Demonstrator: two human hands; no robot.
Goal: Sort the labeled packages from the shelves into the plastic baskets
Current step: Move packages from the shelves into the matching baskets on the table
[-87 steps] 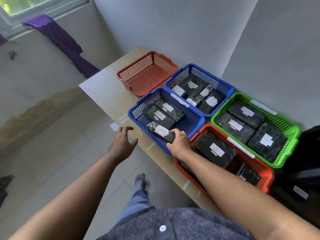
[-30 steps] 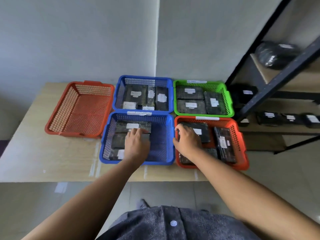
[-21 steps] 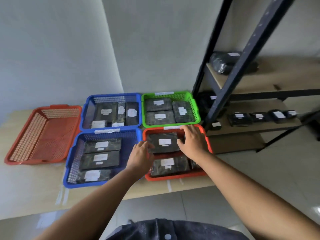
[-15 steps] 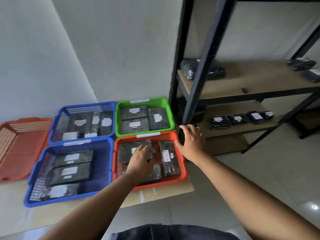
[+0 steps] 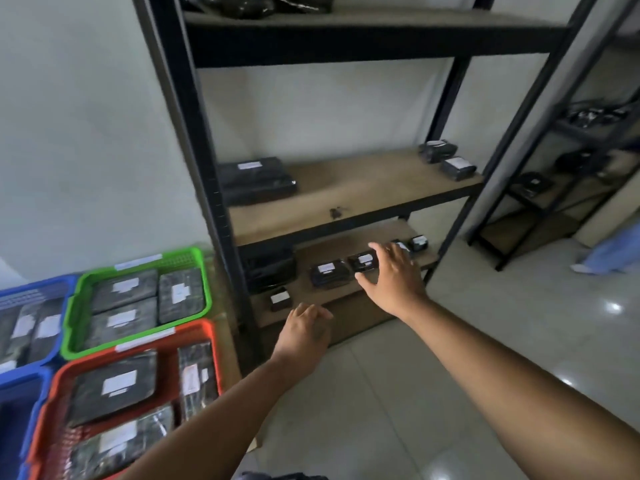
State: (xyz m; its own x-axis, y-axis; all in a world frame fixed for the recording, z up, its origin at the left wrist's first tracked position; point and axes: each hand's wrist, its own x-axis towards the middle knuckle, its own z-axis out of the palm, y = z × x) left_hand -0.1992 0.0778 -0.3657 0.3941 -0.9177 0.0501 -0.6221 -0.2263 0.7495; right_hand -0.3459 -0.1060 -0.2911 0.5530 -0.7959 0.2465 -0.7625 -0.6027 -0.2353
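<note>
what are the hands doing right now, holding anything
Left hand: open, fingers relaxed, holding nothing.
Right hand: open, fingers spread beside a small labeled package on the lower shelf, not gripping it.

Black wrapped packages, white labels up.
- Lowest shelf (image 5: 346, 244): small packages (image 5: 329, 273) in loose row.
- Middle shelf (image 5: 363, 188): large flat package (image 5: 254, 180) left, two small ones (image 5: 457, 167) right.
- Green basket (image 5: 206, 292): three lying flat.
- Red basket (image 5: 202, 325): three flat.
- Blue basket (image 5: 38, 284): contents blurred.
</note>
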